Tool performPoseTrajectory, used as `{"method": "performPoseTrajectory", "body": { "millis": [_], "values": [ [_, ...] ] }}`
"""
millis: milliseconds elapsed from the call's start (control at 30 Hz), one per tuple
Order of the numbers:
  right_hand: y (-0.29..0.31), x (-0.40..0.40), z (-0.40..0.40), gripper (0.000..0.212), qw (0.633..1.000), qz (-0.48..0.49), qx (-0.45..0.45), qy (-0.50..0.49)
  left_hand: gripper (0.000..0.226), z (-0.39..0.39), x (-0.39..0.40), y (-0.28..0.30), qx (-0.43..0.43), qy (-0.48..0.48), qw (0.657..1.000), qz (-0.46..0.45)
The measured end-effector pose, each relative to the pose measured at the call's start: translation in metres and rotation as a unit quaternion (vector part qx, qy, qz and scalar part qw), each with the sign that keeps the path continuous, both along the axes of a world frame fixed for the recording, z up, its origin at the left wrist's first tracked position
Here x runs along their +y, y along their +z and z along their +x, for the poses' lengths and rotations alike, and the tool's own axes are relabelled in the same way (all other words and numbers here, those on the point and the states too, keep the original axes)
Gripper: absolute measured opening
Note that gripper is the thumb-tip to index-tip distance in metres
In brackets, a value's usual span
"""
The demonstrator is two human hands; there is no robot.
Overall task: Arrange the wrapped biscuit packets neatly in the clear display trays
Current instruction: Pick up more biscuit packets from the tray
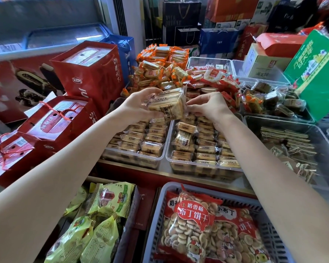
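Nearest, a grey basket [270, 236] holds red bags of round biscuits [196, 223], with yellow-green snack bags [95, 221] to its left. Beyond, on the worktop [165, 168], two clear display trays sit side by side, the left tray [133, 160] and the right tray [203, 172], both filled with wrapped biscuit packets [203, 149]. Above them, the left hand [139, 106] grips a small stack of packets [167, 105], fingers curled round it; the right hand [209, 107] pinches the stack's right edge. Farther off lie orange-wrapped packets [160, 67] and red gift boxes [91, 73].
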State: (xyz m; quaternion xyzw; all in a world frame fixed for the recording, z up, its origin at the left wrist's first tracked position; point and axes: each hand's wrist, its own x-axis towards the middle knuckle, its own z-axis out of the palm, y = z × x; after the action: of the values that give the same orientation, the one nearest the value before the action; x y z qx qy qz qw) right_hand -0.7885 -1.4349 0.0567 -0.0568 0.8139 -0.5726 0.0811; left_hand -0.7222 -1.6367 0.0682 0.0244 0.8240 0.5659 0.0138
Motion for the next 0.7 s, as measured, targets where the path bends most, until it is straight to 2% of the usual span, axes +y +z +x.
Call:
{"method": "performPoseTrajectory", "body": {
  "millis": [100,267,467,700],
  "values": [
    [-0.005,0.000,0.003,0.008,0.999,-0.044,-0.014,-0.029,0.063,-0.001,0.000,-0.001,-0.002,0.007,1.000,-0.031],
    [-0.009,-0.002,0.004,0.013,0.974,-0.216,0.006,-0.065,0.056,-0.003,0.004,-0.007,-0.048,0.011,0.999,0.006],
    [-0.014,-0.007,0.006,0.024,0.981,-0.071,0.149,-0.099,0.044,-0.002,0.011,-0.009,-0.103,-0.013,0.993,0.060],
    [-0.003,0.008,-0.001,0.010,0.992,-0.065,0.104,0.003,0.049,-0.003,-0.001,-0.013,-0.098,0.025,0.992,0.070]
  ]
}}
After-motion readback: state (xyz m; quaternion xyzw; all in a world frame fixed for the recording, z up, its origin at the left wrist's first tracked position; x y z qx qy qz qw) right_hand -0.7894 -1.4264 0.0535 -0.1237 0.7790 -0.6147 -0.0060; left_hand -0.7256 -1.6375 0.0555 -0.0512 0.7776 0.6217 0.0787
